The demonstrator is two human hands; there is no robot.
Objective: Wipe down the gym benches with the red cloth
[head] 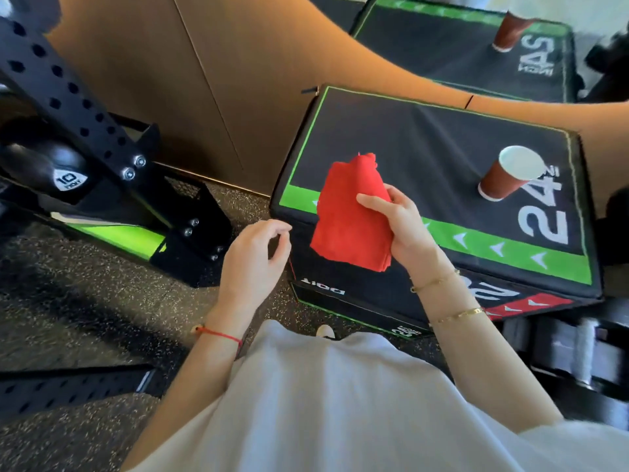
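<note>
Right hand [405,229] grips one folded red cloth [352,216] above one padded box [425,137]; left hand [253,260] hangs loosely open, empty.

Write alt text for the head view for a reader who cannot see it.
A person's right hand holds a folded red cloth above a black-and-green padded gym box, while the empty left hand hovers beside it with fingers loosely curled. A brown paper cup stands on the box, and a second cup sits on another box behind.

Soft red cloth [352,212] (matt, nappy)
</note>
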